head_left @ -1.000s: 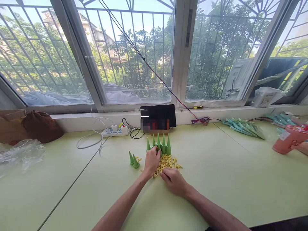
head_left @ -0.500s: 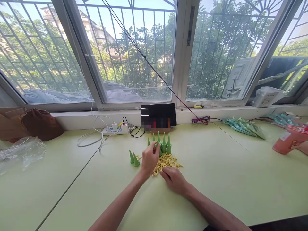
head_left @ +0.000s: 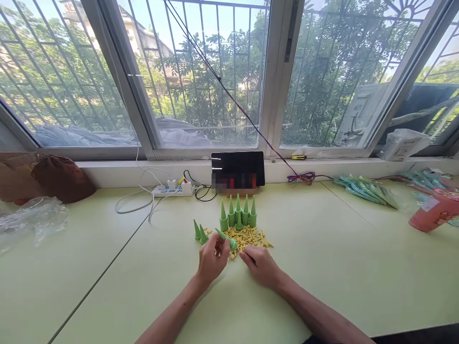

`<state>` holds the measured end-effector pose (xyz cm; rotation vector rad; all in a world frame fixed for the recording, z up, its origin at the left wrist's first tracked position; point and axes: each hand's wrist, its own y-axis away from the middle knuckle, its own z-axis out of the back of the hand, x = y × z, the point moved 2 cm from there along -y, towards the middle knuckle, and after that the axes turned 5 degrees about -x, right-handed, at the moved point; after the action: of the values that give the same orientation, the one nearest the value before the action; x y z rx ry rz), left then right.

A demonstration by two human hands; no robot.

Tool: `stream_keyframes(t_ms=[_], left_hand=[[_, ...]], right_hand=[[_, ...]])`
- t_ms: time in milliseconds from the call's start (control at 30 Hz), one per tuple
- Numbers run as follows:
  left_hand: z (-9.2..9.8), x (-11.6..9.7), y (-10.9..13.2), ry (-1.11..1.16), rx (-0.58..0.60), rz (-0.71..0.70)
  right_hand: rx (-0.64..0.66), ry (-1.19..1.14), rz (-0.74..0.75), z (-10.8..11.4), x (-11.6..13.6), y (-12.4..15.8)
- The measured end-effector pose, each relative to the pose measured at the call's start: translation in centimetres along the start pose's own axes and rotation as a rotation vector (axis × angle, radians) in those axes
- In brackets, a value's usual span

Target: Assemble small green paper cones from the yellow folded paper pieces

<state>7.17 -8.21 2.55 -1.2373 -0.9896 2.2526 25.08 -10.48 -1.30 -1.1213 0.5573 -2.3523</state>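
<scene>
Over the table (head_left: pixel 229 310), the left hand (head_left: pixel 211 260) now tilts a cone (head_left: pixel 233 245).

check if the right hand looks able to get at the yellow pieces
Probably yes: the right hand is at the near edge of the yellow pieces, and nothing visible blocks its way. The left hand, holding a tilted green cone, is off to the left.

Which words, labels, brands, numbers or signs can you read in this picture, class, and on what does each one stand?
None can be read.
Red cup: markings too blurred.
Wrapped package on the sill: faint marks, too small.
White unit outside: marks too small.
Dark screen: lower part pixelated.
</scene>
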Motion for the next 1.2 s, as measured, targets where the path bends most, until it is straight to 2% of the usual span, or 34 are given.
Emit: stream_keyframes(t_ms=[167,400,533,1000,1200], left_hand=[[-0.5,0.4,0.1,0.151,0.041,0.194],[-1.6,0.6,0.9,0.244,0.105,0.312],[-1.7,0.4,0.7,0.303,0.107,0.375],[-1.5,1.1,0.7,0.326,0.057,0.433],[-1.5,1.1,0.5,0.344,0.039,0.478]], right_hand=[[-0.047,0.0,0.014,0.1,-0.1,0.1],[-0.359,-0.05,-0.053,0.4,-0.8,0.1],[-0.45,-0.032,-0.094,0.7,-1.1,-0.1],[-0.221,0.114,-0.029,0.3,-0.6,-0.2],[-0.109,0.177,0.052,0.3,0.1,-0.2]])
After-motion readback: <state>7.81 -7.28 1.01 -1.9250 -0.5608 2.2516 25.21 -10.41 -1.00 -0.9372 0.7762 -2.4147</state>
